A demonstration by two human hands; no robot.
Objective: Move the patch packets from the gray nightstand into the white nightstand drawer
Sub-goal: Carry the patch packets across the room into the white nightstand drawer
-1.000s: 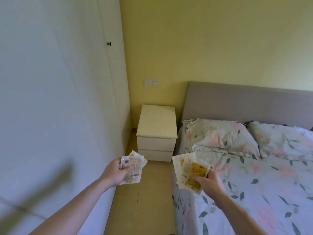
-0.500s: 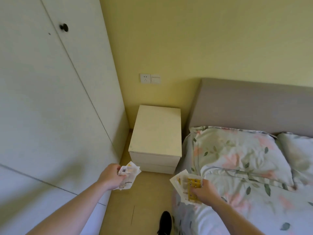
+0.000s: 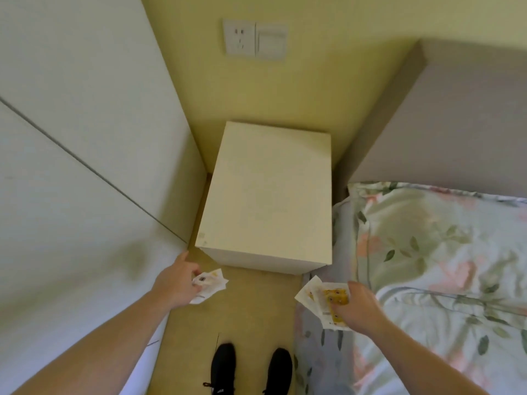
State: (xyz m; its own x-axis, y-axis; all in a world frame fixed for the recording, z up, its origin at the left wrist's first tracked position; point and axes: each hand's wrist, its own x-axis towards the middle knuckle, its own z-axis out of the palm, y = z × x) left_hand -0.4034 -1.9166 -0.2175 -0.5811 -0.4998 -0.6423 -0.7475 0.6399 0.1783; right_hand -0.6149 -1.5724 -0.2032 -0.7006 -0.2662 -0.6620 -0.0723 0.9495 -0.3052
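The white nightstand stands against the yellow wall, seen from above, its drawers closed. My left hand grips a bunch of white patch packets just in front of the nightstand's left front corner. My right hand holds a fan of white and yellow patch packets at the bed's edge, in front of the nightstand's right front corner. The gray nightstand is out of view.
White wardrobe doors run along the left. A bed with floral bedding and a gray headboard fills the right. A wall socket sits above the nightstand. My black shoes stand on the narrow floor strip.
I have stepped closer, so the nightstand now lies directly below and looks larger. Both hands keep their packets and are now level with its front edge.
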